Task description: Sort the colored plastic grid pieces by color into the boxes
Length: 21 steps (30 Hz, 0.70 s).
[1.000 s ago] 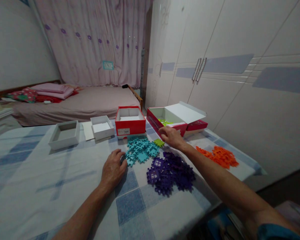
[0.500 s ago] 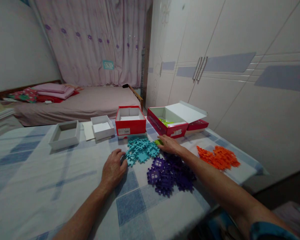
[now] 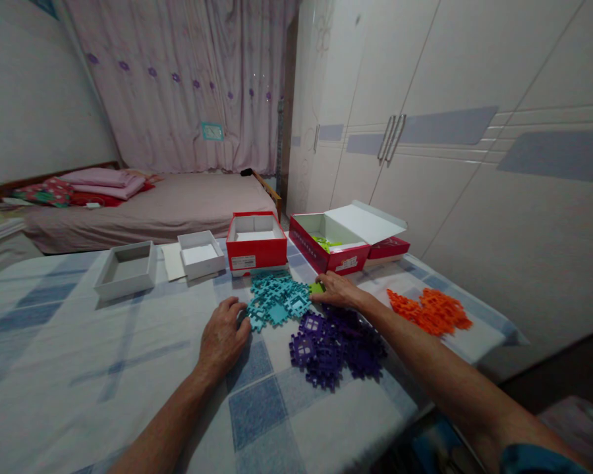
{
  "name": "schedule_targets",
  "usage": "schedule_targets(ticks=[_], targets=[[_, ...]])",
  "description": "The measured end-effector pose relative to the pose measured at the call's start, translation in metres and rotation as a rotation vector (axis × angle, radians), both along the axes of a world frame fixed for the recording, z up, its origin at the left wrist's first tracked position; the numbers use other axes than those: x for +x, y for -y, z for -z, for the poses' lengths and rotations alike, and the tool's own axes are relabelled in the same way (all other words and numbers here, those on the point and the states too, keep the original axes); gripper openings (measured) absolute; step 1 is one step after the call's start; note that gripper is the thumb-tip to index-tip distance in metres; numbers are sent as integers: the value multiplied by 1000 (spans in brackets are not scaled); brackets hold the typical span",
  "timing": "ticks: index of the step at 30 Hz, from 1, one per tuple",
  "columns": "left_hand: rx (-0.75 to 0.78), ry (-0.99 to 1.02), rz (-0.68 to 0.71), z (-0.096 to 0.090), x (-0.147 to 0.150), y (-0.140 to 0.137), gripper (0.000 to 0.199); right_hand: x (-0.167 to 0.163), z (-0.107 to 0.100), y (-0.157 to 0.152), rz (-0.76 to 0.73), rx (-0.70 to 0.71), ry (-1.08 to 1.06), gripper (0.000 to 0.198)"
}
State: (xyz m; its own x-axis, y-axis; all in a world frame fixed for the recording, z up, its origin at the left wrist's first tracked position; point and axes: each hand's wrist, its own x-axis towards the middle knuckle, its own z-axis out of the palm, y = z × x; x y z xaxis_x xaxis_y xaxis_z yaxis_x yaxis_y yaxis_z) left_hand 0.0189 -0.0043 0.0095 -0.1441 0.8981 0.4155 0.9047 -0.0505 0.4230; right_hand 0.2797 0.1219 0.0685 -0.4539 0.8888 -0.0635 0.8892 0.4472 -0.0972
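Observation:
My left hand (image 3: 223, 334) rests on the tablecloth at the left edge of a pile of teal interlocking plastic pieces (image 3: 278, 304). Its fingers are bent and apart, holding nothing. Between the teal pile and the red box, my right hand (image 3: 340, 290) is closed on a yellow-green plastic building piece (image 3: 317, 288), partly hidden by the fingers. Just below that hand lies a heap of dark purple notched pieces (image 3: 326, 352), some with window-like openings. More yellow-green pieces (image 3: 326, 243) show inside the open crimson box (image 3: 321, 253), whose white lid leans back to the right.
An orange pile of pieces (image 3: 432, 311) lies to the right, beyond my right forearm. Along the back stand a red box (image 3: 257, 253), a small white box (image 3: 202, 264) and a grey-white tray (image 3: 123, 284). A wardrobe (image 3: 474, 217) flanks the table's right side.
My right hand has shifted very slightly with the green piece, which now shows more at the teal pile's right edge. The view has moved a little; my left hand stays in place.

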Motion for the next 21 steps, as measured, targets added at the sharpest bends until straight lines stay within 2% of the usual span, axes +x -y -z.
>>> schedule_targets(ticks=[3, 10, 13, 15, 18, 21], targets=[[-2, -2, -1, 1, 0, 0, 33, 6, 3, -1, 27, 17, -56, 54], [8, 13, 7, 2, -1, 0, 34, 15, 10, -3, -28, -58, -370, 26], [-2, 16, 10, 0, -1, 0, 36, 20, 6, 1, -31, -33, -426, 21], [-4, 16, 8, 0, 0, 0, 36, 23, -5, 3, -61, -48, -541, 24], [-7, 16, 11, 0, -1, 0, 36, 24, -32, -3, -101, -99, -852, 28], [-2, 15, 17, 1, -2, 0, 36, 20, -64, -28, -9, -4, -1097, 34]])
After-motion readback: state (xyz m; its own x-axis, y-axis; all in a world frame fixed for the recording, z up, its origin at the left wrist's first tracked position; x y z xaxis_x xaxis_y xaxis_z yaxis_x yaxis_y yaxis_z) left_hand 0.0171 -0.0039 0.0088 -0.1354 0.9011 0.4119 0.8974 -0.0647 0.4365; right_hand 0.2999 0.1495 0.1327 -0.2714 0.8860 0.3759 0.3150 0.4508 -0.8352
